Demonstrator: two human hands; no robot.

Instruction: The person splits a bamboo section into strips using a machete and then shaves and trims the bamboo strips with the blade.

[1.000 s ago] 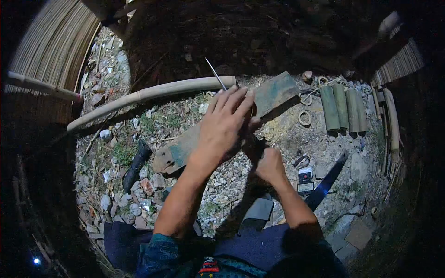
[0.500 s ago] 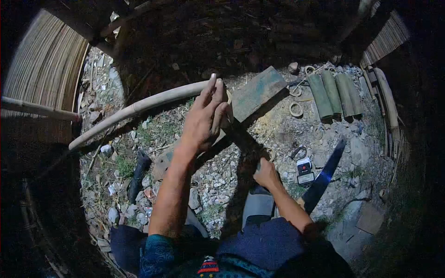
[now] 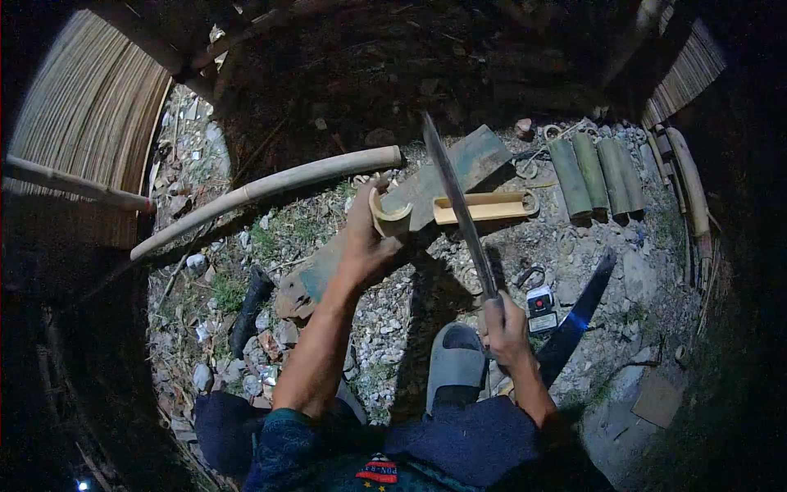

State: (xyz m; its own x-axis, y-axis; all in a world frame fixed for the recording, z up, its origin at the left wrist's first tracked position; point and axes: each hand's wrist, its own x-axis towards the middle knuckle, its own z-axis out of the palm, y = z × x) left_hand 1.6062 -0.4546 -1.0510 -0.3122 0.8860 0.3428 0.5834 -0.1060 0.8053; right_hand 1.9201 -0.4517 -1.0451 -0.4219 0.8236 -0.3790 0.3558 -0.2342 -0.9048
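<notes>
My left hand is wrapped round a split bamboo piece, whose curved, pale cut end faces up over the wooden board. In my right hand is the handle of a machete. The machete's long blade points up and away, slightly blurred, and apart from the piece in my left hand. Beyond the blade lies a bamboo half, its hollow, yellowish inside upward.
Several green bamboo sections lie at the right on stony ground. A long curved pole stretches across the left. A second dark blade and a small black-and-white device are right of my sandalled foot.
My right hand has risen and moved right, bringing the machete blade into clear view. The left hand has lowered slightly. A bamboo half now lies open beside the board.
</notes>
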